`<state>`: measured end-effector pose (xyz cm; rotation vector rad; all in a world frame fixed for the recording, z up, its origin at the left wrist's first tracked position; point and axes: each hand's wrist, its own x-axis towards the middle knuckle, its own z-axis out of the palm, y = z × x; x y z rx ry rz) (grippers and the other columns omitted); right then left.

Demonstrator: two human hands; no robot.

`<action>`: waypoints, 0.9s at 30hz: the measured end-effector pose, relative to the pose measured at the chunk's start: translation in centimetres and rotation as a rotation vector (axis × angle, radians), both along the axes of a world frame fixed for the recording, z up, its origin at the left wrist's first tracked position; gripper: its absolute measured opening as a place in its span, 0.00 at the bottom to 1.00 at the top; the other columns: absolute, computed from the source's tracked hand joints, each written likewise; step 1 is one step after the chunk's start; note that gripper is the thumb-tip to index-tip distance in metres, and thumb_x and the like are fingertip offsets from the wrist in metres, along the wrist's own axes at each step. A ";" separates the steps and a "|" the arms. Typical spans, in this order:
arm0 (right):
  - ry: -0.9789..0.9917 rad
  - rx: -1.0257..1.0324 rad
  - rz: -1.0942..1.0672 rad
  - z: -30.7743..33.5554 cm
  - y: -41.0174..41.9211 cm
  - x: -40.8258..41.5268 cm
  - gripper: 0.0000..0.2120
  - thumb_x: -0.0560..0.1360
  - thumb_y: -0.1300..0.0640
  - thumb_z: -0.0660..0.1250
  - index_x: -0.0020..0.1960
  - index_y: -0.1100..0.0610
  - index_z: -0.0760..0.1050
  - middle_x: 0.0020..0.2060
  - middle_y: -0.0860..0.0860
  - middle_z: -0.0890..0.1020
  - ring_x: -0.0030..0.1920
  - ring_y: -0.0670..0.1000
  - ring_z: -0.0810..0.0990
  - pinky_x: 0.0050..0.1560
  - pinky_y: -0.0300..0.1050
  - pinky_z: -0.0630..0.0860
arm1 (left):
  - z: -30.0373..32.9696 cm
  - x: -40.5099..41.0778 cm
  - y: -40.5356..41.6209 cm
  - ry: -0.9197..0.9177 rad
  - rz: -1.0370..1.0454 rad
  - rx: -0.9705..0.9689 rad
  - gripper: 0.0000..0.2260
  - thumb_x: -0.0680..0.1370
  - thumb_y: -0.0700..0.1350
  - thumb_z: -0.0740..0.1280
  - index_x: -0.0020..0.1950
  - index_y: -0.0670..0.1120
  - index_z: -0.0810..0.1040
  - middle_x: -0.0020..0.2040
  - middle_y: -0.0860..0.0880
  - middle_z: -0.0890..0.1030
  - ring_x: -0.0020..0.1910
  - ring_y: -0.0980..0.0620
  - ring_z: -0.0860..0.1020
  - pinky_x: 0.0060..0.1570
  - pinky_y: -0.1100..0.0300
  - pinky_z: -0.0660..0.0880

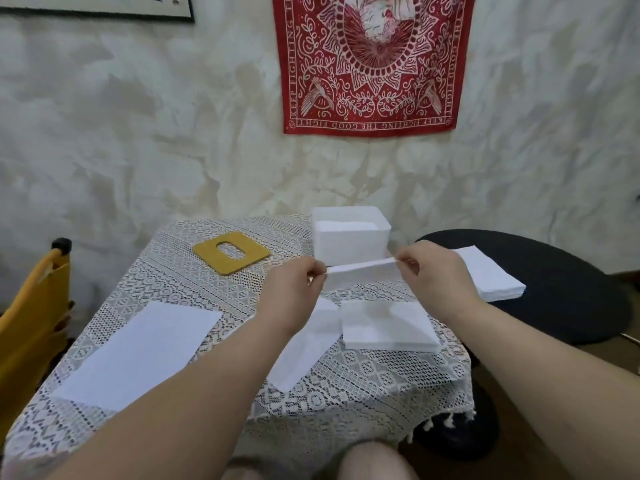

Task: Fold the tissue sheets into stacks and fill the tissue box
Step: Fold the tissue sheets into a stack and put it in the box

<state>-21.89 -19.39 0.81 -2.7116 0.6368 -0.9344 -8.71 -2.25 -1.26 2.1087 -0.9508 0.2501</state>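
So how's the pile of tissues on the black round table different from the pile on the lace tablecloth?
The pile on the black table lies off to the right of both hands; the pile on the lace tablecloth lies just below the right hand. The black-table pile looks thicker. Both are white, square and neatly stacked.
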 end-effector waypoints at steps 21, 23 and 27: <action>0.232 0.005 0.052 -7.9 -1.3 -6.2 0.05 0.74 0.55 0.68 0.47 0.54 0.81 0.53 0.46 0.80 0.50 0.50 0.80 0.47 0.47 0.77 | -6.1 -3.8 -0.4 -0.175 -0.215 0.371 0.11 0.79 0.50 0.62 0.58 0.50 0.80 0.62 0.56 0.77 0.59 0.58 0.75 0.57 0.66 0.68; 0.270 0.014 0.043 -7.8 -1.1 -6.4 0.11 0.75 0.49 0.67 0.53 0.52 0.81 0.61 0.44 0.76 0.57 0.46 0.77 0.54 0.42 0.74 | -6.3 -3.9 -0.4 -0.162 -0.189 0.374 0.13 0.78 0.53 0.63 0.60 0.50 0.79 0.64 0.57 0.76 0.60 0.59 0.74 0.58 0.67 0.67; 0.308 0.058 -0.013 -7.7 -1.2 -6.5 0.23 0.73 0.38 0.65 0.62 0.51 0.75 0.60 0.42 0.76 0.59 0.45 0.75 0.52 0.38 0.69 | -6.4 -3.9 -0.2 -0.106 -0.084 0.398 0.23 0.76 0.61 0.63 0.68 0.53 0.72 0.64 0.57 0.75 0.60 0.58 0.74 0.58 0.63 0.70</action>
